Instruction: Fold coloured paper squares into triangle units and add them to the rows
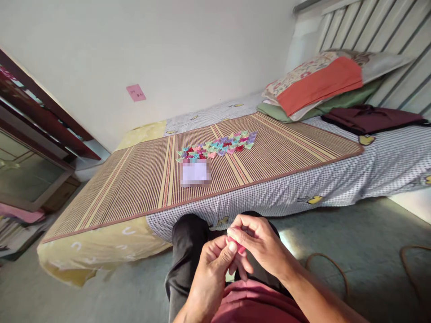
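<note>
Above my lap, both hands pinch one small piece of red-pink folded paper (241, 248). My left hand (215, 260) grips it between thumb and fingers from the left. From the right, my right hand (261, 242) has its thumb and fingertips closed on the paper's upper part. Most of the paper is hidden by the fingers, so its full shape cannot be made out. On the bed in front lie rows of small colourful folded paper pieces (224, 144), which look like origami cranes. A blurred pale rectangle (195, 173) lies just before them.
A striped woven mat (141, 179) covers much of the bed. Pillows (319, 85) and a folded dark red cloth (373, 119) lie at the right end by the metal headboard (380, 40). A brown cable (328, 258) runs over the floor. A cabinet (30, 170) stands left.
</note>
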Motion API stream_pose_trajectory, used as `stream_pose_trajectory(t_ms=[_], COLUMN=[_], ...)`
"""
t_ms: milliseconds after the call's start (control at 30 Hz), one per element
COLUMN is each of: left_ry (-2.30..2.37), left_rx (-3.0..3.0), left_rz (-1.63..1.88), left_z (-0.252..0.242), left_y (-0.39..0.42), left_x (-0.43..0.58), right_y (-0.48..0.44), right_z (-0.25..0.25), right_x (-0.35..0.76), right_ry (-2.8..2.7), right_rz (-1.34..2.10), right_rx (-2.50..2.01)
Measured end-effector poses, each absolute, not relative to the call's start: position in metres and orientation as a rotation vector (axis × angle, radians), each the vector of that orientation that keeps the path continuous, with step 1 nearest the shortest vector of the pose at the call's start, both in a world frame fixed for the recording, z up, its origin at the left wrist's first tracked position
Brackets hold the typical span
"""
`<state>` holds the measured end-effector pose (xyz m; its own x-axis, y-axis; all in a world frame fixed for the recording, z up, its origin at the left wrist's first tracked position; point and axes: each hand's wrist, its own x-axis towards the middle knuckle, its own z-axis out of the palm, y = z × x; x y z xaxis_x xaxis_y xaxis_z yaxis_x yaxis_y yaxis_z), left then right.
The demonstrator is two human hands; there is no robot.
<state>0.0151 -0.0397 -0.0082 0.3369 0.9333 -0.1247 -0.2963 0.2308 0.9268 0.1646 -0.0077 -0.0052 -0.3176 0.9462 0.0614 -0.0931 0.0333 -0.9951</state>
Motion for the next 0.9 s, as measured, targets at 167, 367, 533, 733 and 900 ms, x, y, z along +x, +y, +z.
stream_pose_trajectory(t_ms=[167,367,533,733,900], left_ry=[0.837,0.887,0.934,0.988,1.000], left_rx=[0.967,1.018,1.040,1.075,1.113], left_rz=[0.996,1.006,1.033,1.029,0.998], left_z=[-0.011,-0.010,-0.010,-0.010,-0.007], left_y=[-0.038,-0.036,-0.033,-0.032,-0.030], left_x=[0.014,0.013,0.010,0.004,0.000], right_y=[-0.008,-0.003,0.000,-0.004,-0.003], right_z=[-0.006,-0.003,-0.002,-0.005,-0.004], right_x=[0.162,0.168,0.182,0.182,0.181], right_ry=[-1.390,-1.424,-1.590,-1.772,-1.806], right_rz=[1.441,1.385,1.366,1.212,1.206], right_rx=[-0.937,-0.967,-0.980,-0.955,-0.955])
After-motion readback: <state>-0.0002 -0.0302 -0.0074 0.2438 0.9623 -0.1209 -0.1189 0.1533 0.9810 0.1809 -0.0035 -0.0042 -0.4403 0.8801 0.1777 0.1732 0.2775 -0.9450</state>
